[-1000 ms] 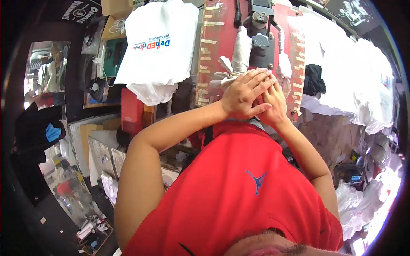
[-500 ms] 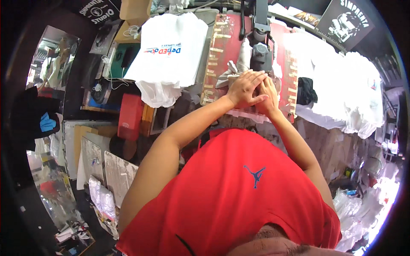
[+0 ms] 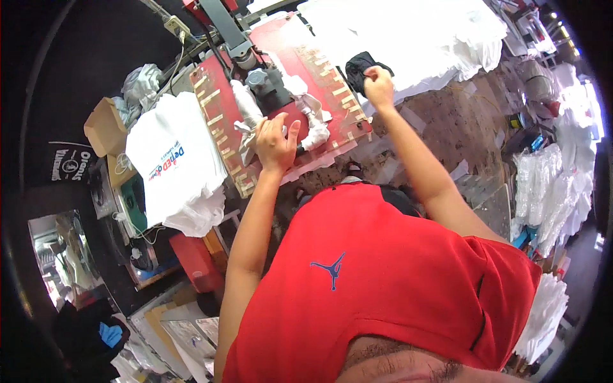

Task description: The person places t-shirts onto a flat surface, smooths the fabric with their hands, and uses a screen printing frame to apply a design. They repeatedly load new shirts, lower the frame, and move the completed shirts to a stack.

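A heat press with a red top plate, edged with strips of tape, stands ahead of me. Its handle is wrapped in whitish cloth. My left hand lies at the front of that handle, fingers stretched and thumb apart; whether it bears on the bar cannot be made out. To the right of the press, my right hand has its fingers closed on a crumpled black cloth, which lies at the edge of a white fabric pile.
White printed shirts are stacked left of the press. More white fabric covers the surface at the right. A red box and an open cardboard box stand left. Plastic-wrapped bundles lie far right.
My hands were together on the press handle and have parted. The right hand moved right and took hold of the black cloth; the left stayed by the handle. The view has turned right.
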### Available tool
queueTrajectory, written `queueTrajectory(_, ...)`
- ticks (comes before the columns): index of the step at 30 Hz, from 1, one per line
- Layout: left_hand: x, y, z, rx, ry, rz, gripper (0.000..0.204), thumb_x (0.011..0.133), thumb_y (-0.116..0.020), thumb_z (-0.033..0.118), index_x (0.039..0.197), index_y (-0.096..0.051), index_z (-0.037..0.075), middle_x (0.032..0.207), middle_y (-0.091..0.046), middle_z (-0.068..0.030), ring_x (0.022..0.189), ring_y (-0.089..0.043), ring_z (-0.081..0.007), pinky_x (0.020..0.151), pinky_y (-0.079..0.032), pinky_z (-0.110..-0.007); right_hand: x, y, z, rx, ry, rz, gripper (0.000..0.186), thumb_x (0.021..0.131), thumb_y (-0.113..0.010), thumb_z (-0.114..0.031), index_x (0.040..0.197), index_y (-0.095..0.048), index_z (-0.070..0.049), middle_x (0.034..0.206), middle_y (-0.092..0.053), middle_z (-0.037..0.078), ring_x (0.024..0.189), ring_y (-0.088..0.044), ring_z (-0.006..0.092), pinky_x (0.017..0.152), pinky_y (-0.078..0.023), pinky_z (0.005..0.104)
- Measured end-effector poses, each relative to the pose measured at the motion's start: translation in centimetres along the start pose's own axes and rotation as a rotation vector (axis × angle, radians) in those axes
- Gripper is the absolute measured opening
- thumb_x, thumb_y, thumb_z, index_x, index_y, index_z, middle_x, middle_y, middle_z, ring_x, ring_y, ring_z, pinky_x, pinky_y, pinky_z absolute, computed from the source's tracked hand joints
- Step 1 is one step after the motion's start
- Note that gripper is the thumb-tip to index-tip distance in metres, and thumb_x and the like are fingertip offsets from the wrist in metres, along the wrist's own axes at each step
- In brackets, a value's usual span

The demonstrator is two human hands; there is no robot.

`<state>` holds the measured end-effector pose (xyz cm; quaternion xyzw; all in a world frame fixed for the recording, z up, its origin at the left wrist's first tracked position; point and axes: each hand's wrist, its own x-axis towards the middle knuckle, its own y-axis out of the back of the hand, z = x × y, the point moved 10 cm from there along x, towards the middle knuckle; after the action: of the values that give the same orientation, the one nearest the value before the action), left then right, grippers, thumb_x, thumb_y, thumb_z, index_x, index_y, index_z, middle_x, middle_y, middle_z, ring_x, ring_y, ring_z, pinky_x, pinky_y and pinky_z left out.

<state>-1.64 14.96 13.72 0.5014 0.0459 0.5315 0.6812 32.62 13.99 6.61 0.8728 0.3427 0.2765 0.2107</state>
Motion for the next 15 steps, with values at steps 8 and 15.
queueTrajectory(8,-0.5,0.0,-0.6,0.045,0.042,0.025,0.034,0.095,-0.064,0.035,0.1,-0.068,0.002,0.088,-0.069,-0.0132,0.084,-0.064,-0.0316,0.098,-0.044,-0.044,-1.0,-4.9,12.6,-0.551,-0.045,-0.434,0.09,0.075,-0.065,0.0,0.154,-0.032,-0.025,0.139,-0.045,0.031,0.125,-0.05,0.05,0.104,-0.046,0.0514)
queueTrajectory(15,-0.4,-0.8,-0.8,0.071,0.084,-0.014,0.029,0.094,-0.066,0.031,0.1,-0.068,0.003,0.086,-0.068,-0.0113,0.083,-0.065,-0.0298,0.098,-0.045,-0.044,2.3,-11.3,10.7,-0.792,0.008,-0.473,0.076,0.08,-0.069,-0.014,0.149,-0.044,-0.033,0.141,-0.038,0.023,0.122,-0.047,0.0445,0.096,-0.048,0.0556)
